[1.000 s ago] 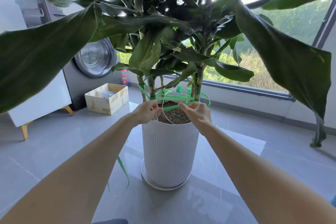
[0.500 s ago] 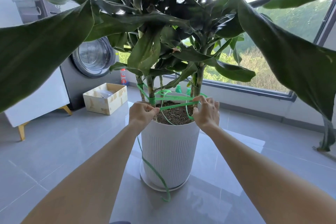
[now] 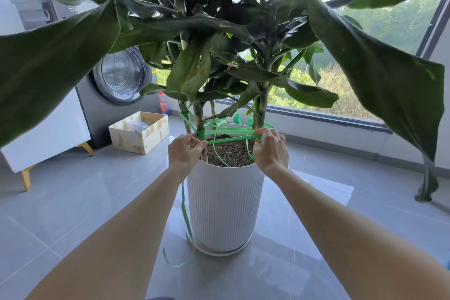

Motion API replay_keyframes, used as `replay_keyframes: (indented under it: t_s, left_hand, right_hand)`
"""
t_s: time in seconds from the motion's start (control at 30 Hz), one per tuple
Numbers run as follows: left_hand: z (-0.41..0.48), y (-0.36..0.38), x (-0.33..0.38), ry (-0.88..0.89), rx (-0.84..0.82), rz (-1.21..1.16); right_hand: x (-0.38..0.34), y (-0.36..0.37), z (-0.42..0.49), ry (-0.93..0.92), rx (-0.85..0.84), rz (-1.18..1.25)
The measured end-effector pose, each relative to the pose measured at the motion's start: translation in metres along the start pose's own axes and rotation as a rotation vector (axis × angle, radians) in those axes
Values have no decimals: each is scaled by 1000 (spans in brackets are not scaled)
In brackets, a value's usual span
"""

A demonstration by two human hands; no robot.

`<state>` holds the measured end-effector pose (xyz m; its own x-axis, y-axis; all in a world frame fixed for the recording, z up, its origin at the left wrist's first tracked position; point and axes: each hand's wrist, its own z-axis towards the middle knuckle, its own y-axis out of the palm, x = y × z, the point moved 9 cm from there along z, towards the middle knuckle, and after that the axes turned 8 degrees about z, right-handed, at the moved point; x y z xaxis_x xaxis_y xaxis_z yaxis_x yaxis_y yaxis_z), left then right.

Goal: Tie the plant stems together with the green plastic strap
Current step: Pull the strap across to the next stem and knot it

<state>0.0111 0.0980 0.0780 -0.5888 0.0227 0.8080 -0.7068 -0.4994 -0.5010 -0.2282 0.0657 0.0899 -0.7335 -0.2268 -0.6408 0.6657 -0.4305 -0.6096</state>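
A big leafy plant grows in a white ribbed pot (image 3: 225, 207), with several stems (image 3: 263, 105) rising from the soil. A green plastic strap (image 3: 231, 139) winds around the stems just above the soil and stretches taut between both hands. My left hand (image 3: 185, 151) pinches the strap at the pot's left rim, beside a wrapped stem. My right hand (image 3: 270, 148) grips the strap at the right rim, next to the right stems. The strap's loose tail (image 3: 185, 217) hangs from my left hand down the pot's side to the floor.
A washing machine (image 3: 117, 80) and an open cardboard box (image 3: 140, 131) stand at the back left, beside a white cabinet (image 3: 48, 134). Large leaves (image 3: 379, 68) hang low over both sides. Small bottles sit by the window behind the pot. Grey tiled floor surrounds the pot.
Both hands rose from the pot's near rim to strap height. The right hand went from resting low to gripping the strap near the right stems. The loose tail dropped down beside the pot.
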Motion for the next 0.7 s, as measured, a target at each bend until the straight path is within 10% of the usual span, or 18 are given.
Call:
replay_keyframes:
  t_s: [0.7]
  left_hand:
    - [18, -8, -2, 23, -16, -32]
  right_hand:
    - [-2, 3, 1, 26, 69, 19]
